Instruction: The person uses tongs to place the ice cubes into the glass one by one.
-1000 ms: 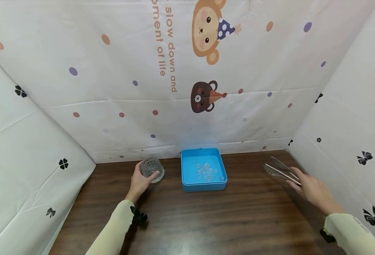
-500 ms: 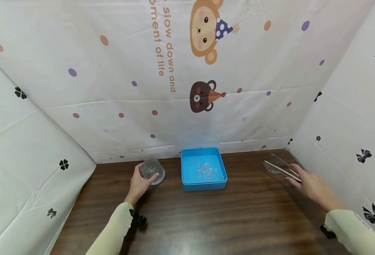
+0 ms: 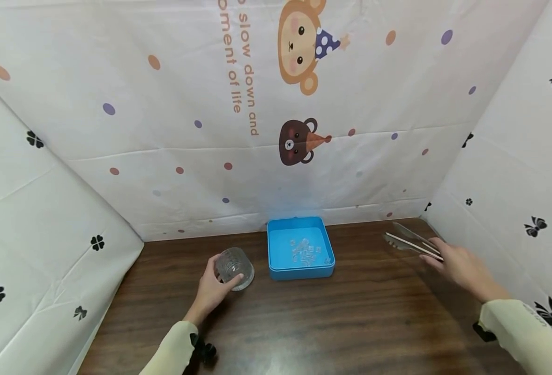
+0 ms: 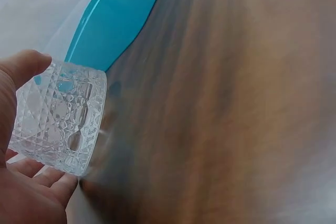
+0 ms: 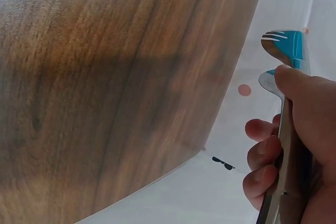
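Note:
A clear cut-glass tumbler (image 3: 233,266) is held in my left hand (image 3: 209,292), left of the blue box. In the left wrist view my thumb lies along one side of the patterned tumbler (image 4: 63,114) and the fingers curl under the other. My right hand (image 3: 465,273) grips a pair of metal tongs (image 3: 412,244) at the right, their tips pointing left and spread apart. The right wrist view shows fingers and thumb wrapped round the tongs (image 5: 290,166), with one tip slotted like a fork. Several small clear cubes (image 3: 305,253) lie inside the square blue box (image 3: 301,274).
The blue box stands at the back middle of the dark wooden table (image 3: 323,323). Cloth with cartoon animals hangs as a back wall (image 3: 360,104). Patterned white cloth closes off the left side (image 3: 37,234) and the right side (image 3: 515,172).
My left hand has carried the tumbler a little to the right and nearer to me. The right hand and tongs have barely shifted; the box stays in place.

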`<state>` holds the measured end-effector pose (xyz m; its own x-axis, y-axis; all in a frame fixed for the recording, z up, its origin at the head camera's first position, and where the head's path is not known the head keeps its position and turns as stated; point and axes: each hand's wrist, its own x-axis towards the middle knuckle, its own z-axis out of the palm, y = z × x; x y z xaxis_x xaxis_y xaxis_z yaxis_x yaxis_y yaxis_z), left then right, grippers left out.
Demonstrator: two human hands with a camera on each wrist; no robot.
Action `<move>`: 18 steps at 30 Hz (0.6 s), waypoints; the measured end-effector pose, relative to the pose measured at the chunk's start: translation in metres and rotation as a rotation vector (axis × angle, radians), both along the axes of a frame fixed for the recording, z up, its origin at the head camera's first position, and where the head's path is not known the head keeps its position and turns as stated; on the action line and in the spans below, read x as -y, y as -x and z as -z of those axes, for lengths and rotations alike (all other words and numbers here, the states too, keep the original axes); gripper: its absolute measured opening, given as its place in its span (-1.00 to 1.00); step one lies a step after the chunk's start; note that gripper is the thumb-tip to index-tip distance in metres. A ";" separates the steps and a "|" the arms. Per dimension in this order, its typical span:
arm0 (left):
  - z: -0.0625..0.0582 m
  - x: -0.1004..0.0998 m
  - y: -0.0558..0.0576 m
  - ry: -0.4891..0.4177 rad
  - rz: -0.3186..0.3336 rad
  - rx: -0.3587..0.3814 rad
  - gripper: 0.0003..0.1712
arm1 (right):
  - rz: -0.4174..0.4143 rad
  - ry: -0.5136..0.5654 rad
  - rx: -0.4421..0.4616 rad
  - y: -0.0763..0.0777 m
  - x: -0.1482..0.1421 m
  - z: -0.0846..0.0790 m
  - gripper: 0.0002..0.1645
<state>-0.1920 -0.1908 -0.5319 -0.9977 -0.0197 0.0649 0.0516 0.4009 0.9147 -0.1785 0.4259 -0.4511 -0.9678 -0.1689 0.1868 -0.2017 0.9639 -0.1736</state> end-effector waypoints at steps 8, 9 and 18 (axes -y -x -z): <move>0.002 -0.017 -0.034 -0.053 0.060 -0.010 0.00 | -0.002 -0.040 -0.007 0.002 0.004 -0.009 -0.39; 0.002 -0.019 -0.037 -0.058 0.068 -0.012 0.00 | 0.003 -0.045 -0.009 0.002 0.005 -0.010 -0.39; 0.003 -0.037 -0.061 -0.079 0.138 -0.033 -0.03 | 0.006 -0.090 0.004 0.002 0.006 -0.018 -0.33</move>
